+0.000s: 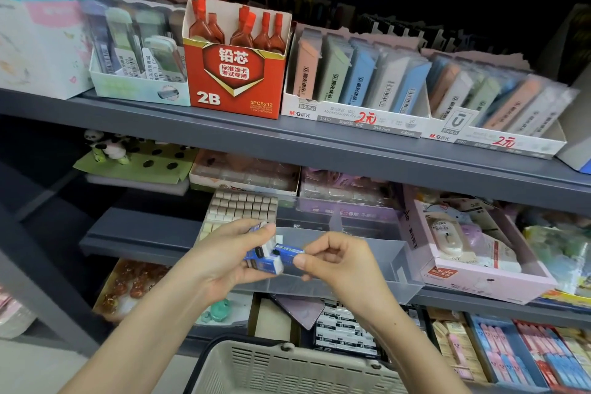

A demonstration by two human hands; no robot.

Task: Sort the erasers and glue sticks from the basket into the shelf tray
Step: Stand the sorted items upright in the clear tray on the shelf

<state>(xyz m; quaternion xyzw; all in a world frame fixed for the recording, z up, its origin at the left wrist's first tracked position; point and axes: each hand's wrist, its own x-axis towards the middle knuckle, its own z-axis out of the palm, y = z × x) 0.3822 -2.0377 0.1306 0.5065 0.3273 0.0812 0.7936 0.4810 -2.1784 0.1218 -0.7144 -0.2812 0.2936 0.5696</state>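
Grey steel shelving (351, 150), densely stocked, against a dark background. Left hand (224, 253) grips a bundle of blue-sleeved erasers (263, 261); right hand (339, 262) pinches a single eraser (289, 249) just beside them, over the clear shelf tray (367, 253). Beige basket (287, 368) below; red 2B lead box (235, 86) on the upper shelf.

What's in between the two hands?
Blue-and-white erasers fill that gap: the left hand holds a small stack, and the right hand pinches a single eraser beside it. The head view shows this.
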